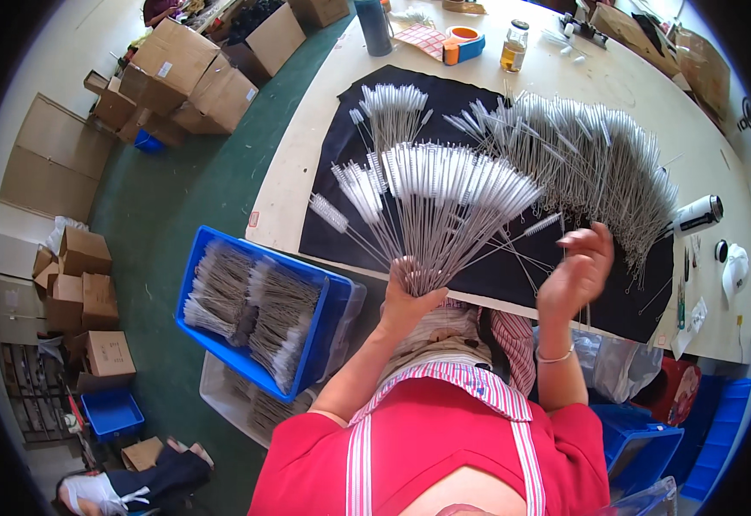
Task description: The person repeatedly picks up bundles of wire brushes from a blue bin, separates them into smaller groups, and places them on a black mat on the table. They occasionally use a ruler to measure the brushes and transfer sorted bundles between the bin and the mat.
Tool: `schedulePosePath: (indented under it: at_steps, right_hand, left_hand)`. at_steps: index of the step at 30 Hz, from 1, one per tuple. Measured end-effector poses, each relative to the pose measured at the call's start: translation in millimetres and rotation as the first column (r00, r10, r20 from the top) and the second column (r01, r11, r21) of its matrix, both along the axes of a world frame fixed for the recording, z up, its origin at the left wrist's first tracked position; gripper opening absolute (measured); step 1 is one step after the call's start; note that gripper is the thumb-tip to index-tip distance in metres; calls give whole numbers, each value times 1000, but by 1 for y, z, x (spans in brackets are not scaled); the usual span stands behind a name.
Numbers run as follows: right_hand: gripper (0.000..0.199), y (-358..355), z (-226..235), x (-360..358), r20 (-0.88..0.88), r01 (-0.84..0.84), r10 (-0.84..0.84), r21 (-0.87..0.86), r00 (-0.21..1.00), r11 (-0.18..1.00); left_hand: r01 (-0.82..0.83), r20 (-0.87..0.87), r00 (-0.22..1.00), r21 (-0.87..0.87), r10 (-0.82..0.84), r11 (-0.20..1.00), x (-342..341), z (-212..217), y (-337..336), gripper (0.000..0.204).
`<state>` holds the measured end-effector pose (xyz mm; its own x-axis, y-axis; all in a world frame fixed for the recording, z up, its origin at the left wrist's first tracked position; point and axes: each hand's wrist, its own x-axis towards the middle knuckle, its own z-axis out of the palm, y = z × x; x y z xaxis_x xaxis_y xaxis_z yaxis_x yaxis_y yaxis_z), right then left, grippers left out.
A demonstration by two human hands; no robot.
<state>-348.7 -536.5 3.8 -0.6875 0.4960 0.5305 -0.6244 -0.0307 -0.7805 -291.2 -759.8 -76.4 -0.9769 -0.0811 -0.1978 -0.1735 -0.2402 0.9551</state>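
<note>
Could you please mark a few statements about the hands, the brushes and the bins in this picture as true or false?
1. The left hand grips a fanned bunch of thin wire brushes by their stems. True.
2. The right hand rests flat on the blue bin. False: it is raised over the black cloth, near the stems of the fan.
3. The blue bin to the person's left holds bundles of brushes. True.
4. The black cloth is bare. False: a large heap of brushes lies on it.
5. The tape dispenser lies on the floor. False: it sits at the far end of the table.
</note>
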Motion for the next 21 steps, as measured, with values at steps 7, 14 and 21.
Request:
schedulePosePath:
  at_steps: [7,14,21]
  right_hand:
    - [89,-40,-79,5,292,-760,849,-382,440,526]
    - [71,-57,-75,12,234,-745,928,-553,291,373]
    - [49,-73,-91,62,522,-389,553,-398,649,831]
  left_hand:
    - [-10,-201,979,-173,-25,985,1,-7,2,53]
    - [-31,-129,992,-104,18,994,3,8,7,46]
    - [81,-14,997,110,-80,991,-1,18,3,45]
